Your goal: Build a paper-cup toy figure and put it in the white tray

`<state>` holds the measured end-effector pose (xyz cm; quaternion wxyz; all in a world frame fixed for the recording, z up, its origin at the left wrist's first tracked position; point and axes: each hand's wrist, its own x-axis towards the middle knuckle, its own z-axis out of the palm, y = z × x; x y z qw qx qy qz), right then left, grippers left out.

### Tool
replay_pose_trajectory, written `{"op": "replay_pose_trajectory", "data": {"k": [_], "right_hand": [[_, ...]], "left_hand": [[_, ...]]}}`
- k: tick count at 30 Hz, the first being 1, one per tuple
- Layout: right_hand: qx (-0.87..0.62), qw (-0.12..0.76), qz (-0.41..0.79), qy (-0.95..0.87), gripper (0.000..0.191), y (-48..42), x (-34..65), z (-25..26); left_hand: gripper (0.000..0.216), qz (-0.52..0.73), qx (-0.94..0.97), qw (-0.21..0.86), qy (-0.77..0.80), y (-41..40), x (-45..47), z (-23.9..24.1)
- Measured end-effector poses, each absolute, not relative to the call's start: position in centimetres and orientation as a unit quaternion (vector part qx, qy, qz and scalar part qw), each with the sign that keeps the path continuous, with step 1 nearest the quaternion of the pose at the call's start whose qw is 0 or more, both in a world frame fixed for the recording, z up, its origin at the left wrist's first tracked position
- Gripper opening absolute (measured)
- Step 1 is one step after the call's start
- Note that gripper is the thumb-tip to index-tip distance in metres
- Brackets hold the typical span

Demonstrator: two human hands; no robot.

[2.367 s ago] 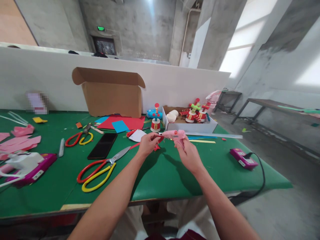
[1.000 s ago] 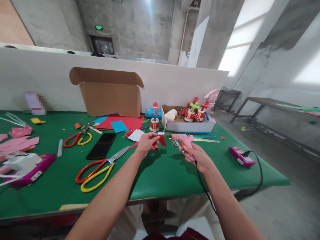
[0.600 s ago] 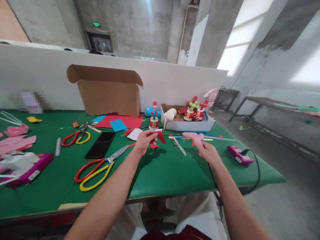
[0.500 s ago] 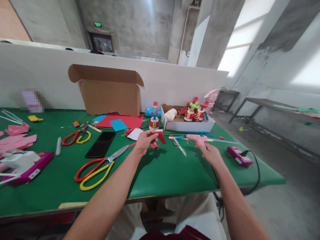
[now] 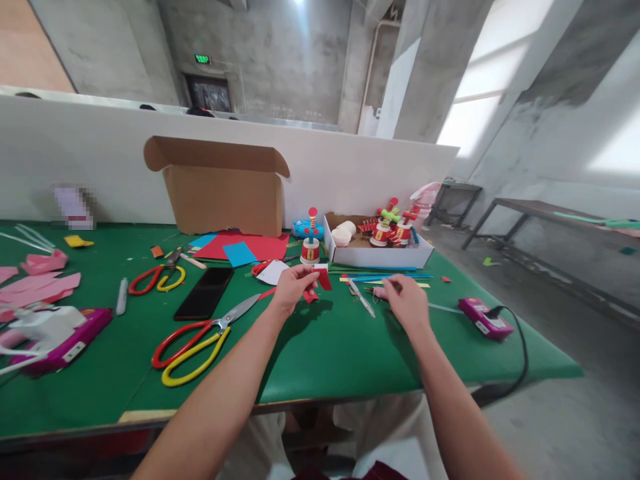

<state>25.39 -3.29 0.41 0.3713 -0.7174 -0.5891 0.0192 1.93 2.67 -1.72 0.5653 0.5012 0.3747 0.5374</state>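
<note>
My left hand (image 5: 296, 288) is closed in a pinch on a small folded strip of red paper (image 5: 324, 277) with a white edge, held above the table. Another red scrap (image 5: 311, 297) lies below those fingers. My right hand (image 5: 407, 301) is bent over a pink glue gun (image 5: 380, 292), fingers curled; only the nozzle end shows and the hand hides the rest. A white pen-like tool (image 5: 361, 297) lies between the hands. Just beyond my left hand stands a red and white cup figure (image 5: 310, 251) with a blue stem and red disc on top.
A white box (image 5: 383, 257) holds similar figures and white cups. Large scissors (image 5: 220, 325), a black phone (image 5: 204, 293), smaller scissors (image 5: 160, 277) and red paper (image 5: 250, 243) lie on the left. A purple power strip (image 5: 485, 319) with a plugged-in cable sits at right.
My right hand has shifted from behind the glue gun's handle to over its body, and the gun has come slightly nearer and lower. My left hand still pinches the red paper.
</note>
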Motion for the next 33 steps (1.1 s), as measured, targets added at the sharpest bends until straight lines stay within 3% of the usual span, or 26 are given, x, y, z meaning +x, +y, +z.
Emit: {"op": "replay_pose_trajectory", "data": {"k": [4, 9, 18, 33], "right_hand": [[-0.571, 0.498, 0.302, -0.579, 0.027, -0.2, 19.5, 1.1], [-0.464, 0.583, 0.453, -0.489, 0.024, 1.8, 16.2, -0.7], [-0.427, 0.581, 0.415, -0.556, 0.020, 1.9, 17.2, -3.0], [-0.420, 0.557, 0.417, -0.583, 0.023, 2.5, 16.7, -3.9]], "left_hand": [[0.032, 0.546, 0.536, 0.510, 0.393, 2.9, 1.9, -2.0], [0.024, 0.570, 0.552, 0.437, 0.424, 3.3, 1.4, -2.2], [0.019, 0.566, 0.575, 0.424, 0.411, 3.3, 1.7, -2.2], [0.037, 0.544, 0.500, 0.541, 0.401, 2.6, 2.2, -2.1]]}}
